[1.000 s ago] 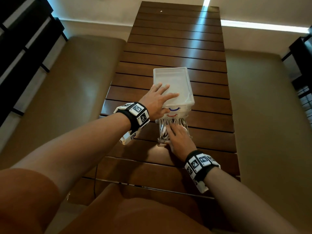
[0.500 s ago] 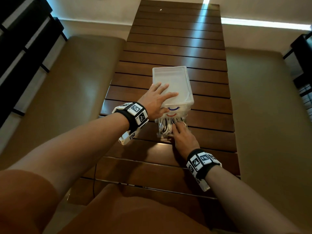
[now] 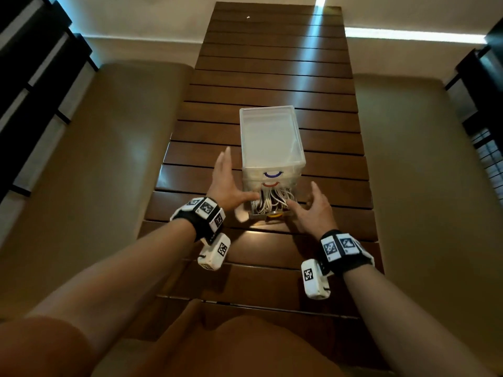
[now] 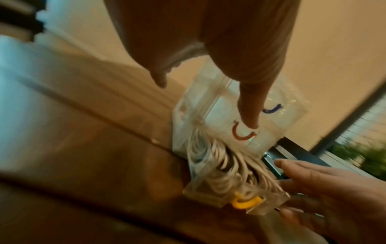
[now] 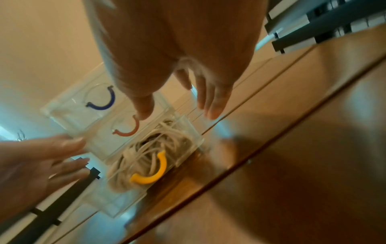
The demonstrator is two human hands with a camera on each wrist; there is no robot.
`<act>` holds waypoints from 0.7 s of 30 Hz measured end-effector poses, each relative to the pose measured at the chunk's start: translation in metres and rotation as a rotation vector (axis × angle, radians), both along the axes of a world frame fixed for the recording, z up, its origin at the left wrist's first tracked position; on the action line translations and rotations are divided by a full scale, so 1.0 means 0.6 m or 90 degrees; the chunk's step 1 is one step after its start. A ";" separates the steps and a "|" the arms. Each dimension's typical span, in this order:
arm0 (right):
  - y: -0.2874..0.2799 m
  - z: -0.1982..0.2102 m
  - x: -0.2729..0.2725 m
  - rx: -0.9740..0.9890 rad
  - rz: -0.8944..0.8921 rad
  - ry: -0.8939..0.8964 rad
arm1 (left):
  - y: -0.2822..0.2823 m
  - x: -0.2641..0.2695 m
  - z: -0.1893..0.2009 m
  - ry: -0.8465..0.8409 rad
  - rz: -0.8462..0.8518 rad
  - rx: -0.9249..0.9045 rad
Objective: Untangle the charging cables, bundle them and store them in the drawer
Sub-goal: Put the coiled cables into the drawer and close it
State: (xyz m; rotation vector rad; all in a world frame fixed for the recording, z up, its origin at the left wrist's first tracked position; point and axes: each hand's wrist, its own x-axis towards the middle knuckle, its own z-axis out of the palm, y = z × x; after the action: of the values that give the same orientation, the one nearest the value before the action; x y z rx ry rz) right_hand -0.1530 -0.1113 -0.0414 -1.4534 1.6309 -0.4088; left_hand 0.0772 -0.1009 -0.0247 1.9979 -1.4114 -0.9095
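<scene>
A clear plastic drawer unit point(image 3: 272, 142) stands on the slatted wooden table point(image 3: 272, 63). Its bottom drawer point(image 3: 269, 210), with a yellow handle point(image 5: 151, 171), is pulled out and holds coiled white charging cables point(image 3: 272, 201) point(image 4: 221, 166) point(image 5: 146, 148). The drawers above carry a red handle point(image 4: 242, 133) and a blue handle point(image 5: 104, 100). My left hand point(image 3: 226, 183) is open at the unit's left side, fingers straight, thumb by the drawer's left corner. My right hand point(image 3: 313, 208) is open at the drawer's right side, fingers spread, holding nothing.
Tan cushioned benches point(image 3: 109, 159) point(image 3: 422, 172) run along both sides of the table. Dark railings point(image 3: 32, 63) stand at the far left and far right. The table reaches well beyond the unit. My knees are at the bottom of the head view.
My left hand has come off the top of the unit and moved to its left side. My right hand has lifted off the cables in the drawer and moved to its right.
</scene>
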 end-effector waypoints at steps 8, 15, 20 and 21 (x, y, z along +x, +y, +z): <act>-0.040 -0.007 0.035 0.112 0.061 -0.171 | 0.015 -0.041 -0.043 0.226 0.085 0.035; -0.047 -0.028 0.058 0.038 -0.012 -0.087 | 0.006 -0.036 -0.058 0.087 0.085 -0.004; -0.057 -0.026 0.053 0.004 0.015 -0.071 | 0.000 -0.027 -0.041 0.067 0.043 0.009; -0.060 -0.027 0.045 0.039 0.043 -0.119 | -0.001 -0.018 -0.036 0.080 0.011 0.029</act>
State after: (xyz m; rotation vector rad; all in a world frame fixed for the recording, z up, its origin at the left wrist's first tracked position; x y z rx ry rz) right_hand -0.1262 -0.1476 -0.0576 -1.3769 1.4298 -0.4394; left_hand 0.0664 -0.1017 -0.0463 1.9471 -1.3139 -1.0494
